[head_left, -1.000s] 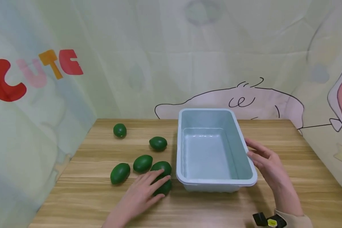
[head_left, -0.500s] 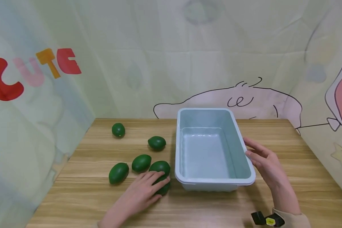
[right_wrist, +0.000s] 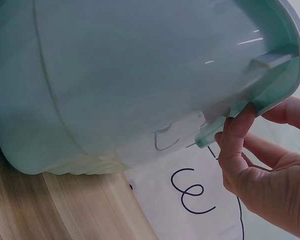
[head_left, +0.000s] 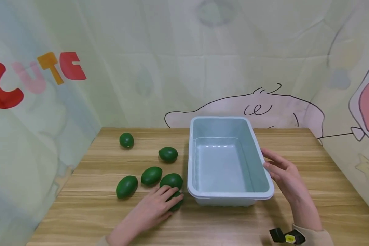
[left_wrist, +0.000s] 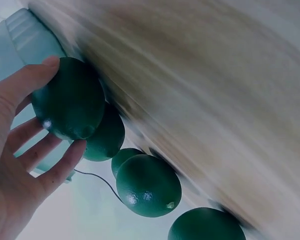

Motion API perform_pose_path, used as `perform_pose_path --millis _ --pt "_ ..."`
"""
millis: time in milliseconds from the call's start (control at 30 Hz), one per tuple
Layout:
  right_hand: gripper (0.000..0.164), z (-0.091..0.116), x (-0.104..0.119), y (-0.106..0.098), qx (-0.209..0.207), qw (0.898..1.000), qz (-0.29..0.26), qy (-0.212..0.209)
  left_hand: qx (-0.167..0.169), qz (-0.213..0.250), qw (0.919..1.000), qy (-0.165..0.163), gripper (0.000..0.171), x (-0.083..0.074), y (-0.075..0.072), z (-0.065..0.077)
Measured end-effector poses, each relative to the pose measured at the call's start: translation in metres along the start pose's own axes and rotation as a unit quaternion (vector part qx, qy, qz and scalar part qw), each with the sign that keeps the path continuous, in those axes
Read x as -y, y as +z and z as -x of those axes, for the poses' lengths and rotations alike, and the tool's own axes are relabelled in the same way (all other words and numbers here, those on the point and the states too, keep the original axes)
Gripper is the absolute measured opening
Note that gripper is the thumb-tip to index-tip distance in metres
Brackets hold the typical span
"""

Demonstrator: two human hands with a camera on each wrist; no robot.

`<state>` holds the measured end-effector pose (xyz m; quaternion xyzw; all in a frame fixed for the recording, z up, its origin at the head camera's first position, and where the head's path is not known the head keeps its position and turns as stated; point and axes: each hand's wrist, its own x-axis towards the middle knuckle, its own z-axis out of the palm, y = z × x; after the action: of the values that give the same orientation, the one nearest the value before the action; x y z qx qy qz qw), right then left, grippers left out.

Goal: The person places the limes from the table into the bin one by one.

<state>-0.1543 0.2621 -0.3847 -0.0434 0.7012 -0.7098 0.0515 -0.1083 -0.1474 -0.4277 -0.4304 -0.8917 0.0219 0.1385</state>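
Observation:
My left hand (head_left: 153, 206) is at the nearest of several dark green limes, left of a pale blue plastic bin. In the left wrist view its thumb and fingers curl round that lime (left_wrist: 70, 100); a second lime (head_left: 171, 181) lies right behind it. On the other side, my right hand (head_left: 287, 179) holds the bin (head_left: 230, 195) by its right rim. The right wrist view has the thumb and fingers pinching the edge of the rim (right_wrist: 294, 82). Nothing lies inside the bin.
More limes lie loose to the left: one beside the pair (head_left: 151, 176), one at the far left front (head_left: 127, 187), and others farther back (head_left: 168, 154). A printed cloth (head_left: 141, 68) hangs behind and beside the wooden table (head_left: 215, 227).
The left hand's fingers have drawn closer together round the nearest lime. The right hand stays at the rim, and the whole head view has shifted slightly.

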Motion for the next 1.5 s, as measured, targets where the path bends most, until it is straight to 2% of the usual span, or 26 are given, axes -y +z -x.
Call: perform_pose_path --millis 233,500,733,1000,1500 --pt "0.051 -0.0001 0.0006 0.0012 0.0 1.0 0.003 -0.006 -0.006 -0.023 0.9996 0.012 0.053 -0.0006 0.0018 -0.0011" --pt "0.052 0.0002 0.0002 0.0002 -0.002 1.0 0.006 -0.001 -0.047 -0.055 0.9971 0.025 0.048 -0.0027 0.0067 -0.0031" --pt "0.053 0.0 0.0002 -0.0003 -0.003 1.0 0.013 0.004 -0.034 -0.067 0.9966 0.033 0.036 -0.0049 0.0051 -0.0032" --pt "0.052 0.0004 -0.0011 -0.0009 -0.003 1.0 0.018 0.003 -0.056 -0.063 0.9956 0.041 0.036 -0.0044 0.0043 -0.0026" --pt "0.052 0.0001 -0.0018 -0.0006 -0.006 1.0 0.02 0.003 -0.035 -0.027 0.9986 0.027 0.043 -0.0049 0.007 -0.0016"
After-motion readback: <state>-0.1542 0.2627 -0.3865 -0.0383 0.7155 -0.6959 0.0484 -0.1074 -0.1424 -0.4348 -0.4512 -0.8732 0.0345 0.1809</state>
